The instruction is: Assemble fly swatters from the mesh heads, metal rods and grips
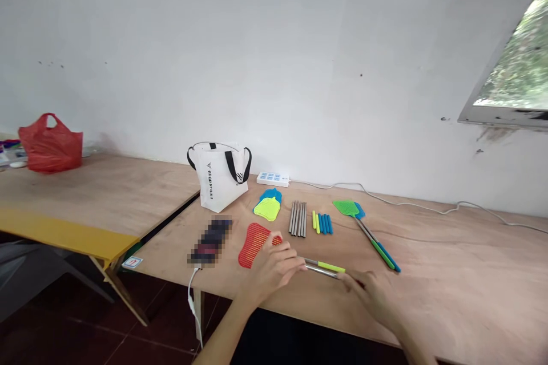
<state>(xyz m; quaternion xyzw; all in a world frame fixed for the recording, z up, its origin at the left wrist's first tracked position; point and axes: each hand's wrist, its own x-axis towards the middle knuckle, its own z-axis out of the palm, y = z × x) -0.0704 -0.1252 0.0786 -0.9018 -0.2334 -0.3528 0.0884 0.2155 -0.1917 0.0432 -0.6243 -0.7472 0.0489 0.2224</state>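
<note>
My left hand [279, 262] is closed around the neck of a red fly swatter head [253, 244], whose mesh blade sticks out to the left. From that grip a metal rod [322, 271] runs right to my right hand [370, 291], whose fingers are closed at its far end; a handle there is mostly hidden. Just behind this rod is a second rod with a yellow handle [331, 267]; I cannot tell whether it touches my left hand. Farther back are several metal rods [297, 219], blue and yellow handle grips [324, 223], and a yellow swatter head [268, 209] over blue ones [274, 194].
Two fly swatters, one with a green head [346, 207], lie to the right. A white bag [220, 182], a power strip [273, 179] and a blurred-out phone-like item [209, 242] with a cable are around. A red plastic bag [51, 145] stands on the left table.
</note>
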